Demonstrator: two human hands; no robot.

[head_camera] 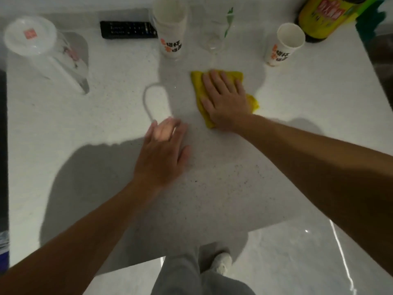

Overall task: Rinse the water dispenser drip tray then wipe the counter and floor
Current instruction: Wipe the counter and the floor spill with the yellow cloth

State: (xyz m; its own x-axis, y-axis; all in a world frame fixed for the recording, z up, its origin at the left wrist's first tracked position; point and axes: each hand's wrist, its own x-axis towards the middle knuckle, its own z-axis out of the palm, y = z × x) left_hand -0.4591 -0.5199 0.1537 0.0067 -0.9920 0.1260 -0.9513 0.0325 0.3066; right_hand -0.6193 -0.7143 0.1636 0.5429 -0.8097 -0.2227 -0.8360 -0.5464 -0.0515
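A folded yellow cloth [197,86] lies on the white speckled counter [106,116], right of the middle. My right hand [225,99] lies flat on top of the cloth, fingers spread, pressing it to the surface. My left hand [163,152] rests palm down on the bare counter nearer to me, fingers apart, holding nothing. A curved wet mark [148,101] shows on the counter just beyond my left hand. No drip tray is in view.
Along the far edge stand a lidded clear jug [42,50], a black remote [127,29], a stack of paper cups [170,28], a clear glass [214,39], a single paper cup [285,45] and a yellow-labelled dark bottle [327,15]. Glossy tiled floor [297,262] lies below the near counter edge.
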